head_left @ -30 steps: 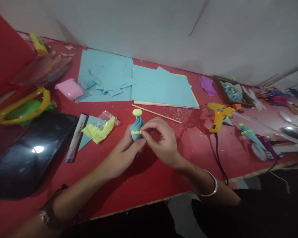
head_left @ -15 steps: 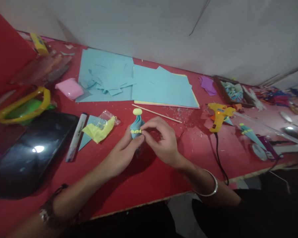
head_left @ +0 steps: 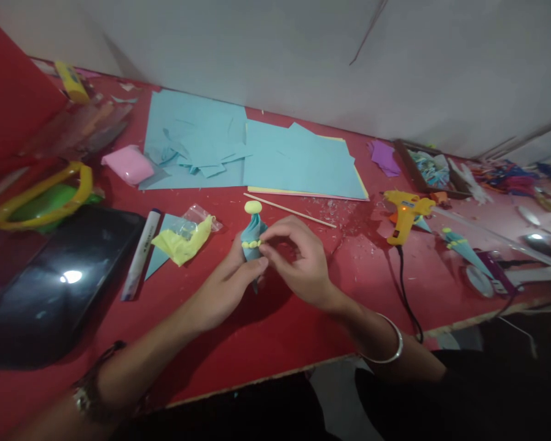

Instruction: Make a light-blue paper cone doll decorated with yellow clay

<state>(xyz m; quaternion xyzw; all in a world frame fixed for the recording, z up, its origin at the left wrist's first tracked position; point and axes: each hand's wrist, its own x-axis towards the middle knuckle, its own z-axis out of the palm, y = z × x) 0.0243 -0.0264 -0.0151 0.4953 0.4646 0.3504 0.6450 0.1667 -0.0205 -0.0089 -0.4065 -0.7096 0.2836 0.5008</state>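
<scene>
A small blue paper cone [head_left: 253, 231] with a yellow ball on its tip and a row of yellow beads round its middle stands upright over the red table [head_left: 275, 318]. My left hand [head_left: 220, 291] grips the cone's lower part from the left. My right hand [head_left: 296, 260] is closed in a pinch, its fingertips pressed on the bead row at the cone's right side. The cone's base is hidden behind my fingers.
Blue paper sheets [head_left: 257, 153] lie at the back, a thin wooden stick [head_left: 289, 210] just behind the cone. A yellow glue gun [head_left: 406, 214] with its black cord sits to the right. A plastic bag with yellow clay [head_left: 183, 242], a white marker [head_left: 140, 254] and a black tablet [head_left: 50, 288] lie left.
Almost nothing has moved. My right fingertips have shifted slightly along the bead row, and the cone stays in my left hand.
</scene>
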